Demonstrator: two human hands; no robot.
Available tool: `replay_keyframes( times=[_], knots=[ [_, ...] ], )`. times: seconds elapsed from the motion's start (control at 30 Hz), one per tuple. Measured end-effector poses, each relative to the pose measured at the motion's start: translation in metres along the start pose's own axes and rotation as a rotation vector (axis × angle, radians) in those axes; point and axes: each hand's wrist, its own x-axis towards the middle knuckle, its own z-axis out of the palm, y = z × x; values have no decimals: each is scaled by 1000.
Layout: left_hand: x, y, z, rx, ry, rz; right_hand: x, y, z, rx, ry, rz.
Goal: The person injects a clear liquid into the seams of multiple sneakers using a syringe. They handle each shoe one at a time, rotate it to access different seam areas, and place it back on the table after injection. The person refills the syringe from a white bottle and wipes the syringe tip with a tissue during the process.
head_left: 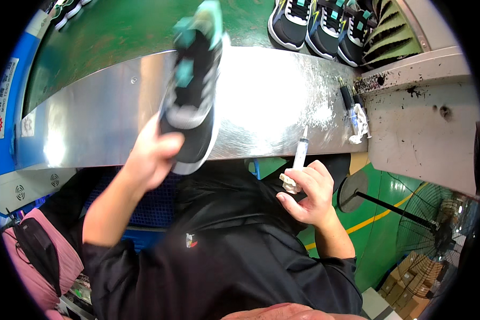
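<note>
My left hand (153, 154) grips a black sneaker (193, 90) by its toe end, with the thumb across the toe. The sneaker has a white sole edge and teal parts, is lifted above the metal bench and looks blurred, its heel pointing away from me. In my right hand (313, 193) is a clear syringe (301, 149), its tip pointing up and away over the bench's near edge. A crumpled whitish wad (290, 184) sits at the syringe's rear, by the fingers. The fingers are closed around that end.
Several black sneakers (289, 24) stand on the green surface (128, 26) behind the metal bench (101, 106). Black-handled tools (346, 97) and a crumpled white piece (360, 125) lie at its right end, beside a grey machine housing (421, 122). A fan (437, 229) stands at lower right.
</note>
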Motion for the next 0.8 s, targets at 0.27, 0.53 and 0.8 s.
replay_keyframes(
  times=[0.27, 0.53, 0.8],
  knots=[
    [131, -34, 56, -44, -165, -91, 6, -7, -3, 160, 113, 60],
    [61, -37, 89, -127, -546, -204, 5, -28, 14, 748, 92, 163],
    [47, -41, 87, -196, -500, -258, -1, -35, 24, 975, 72, 221]
  ],
)
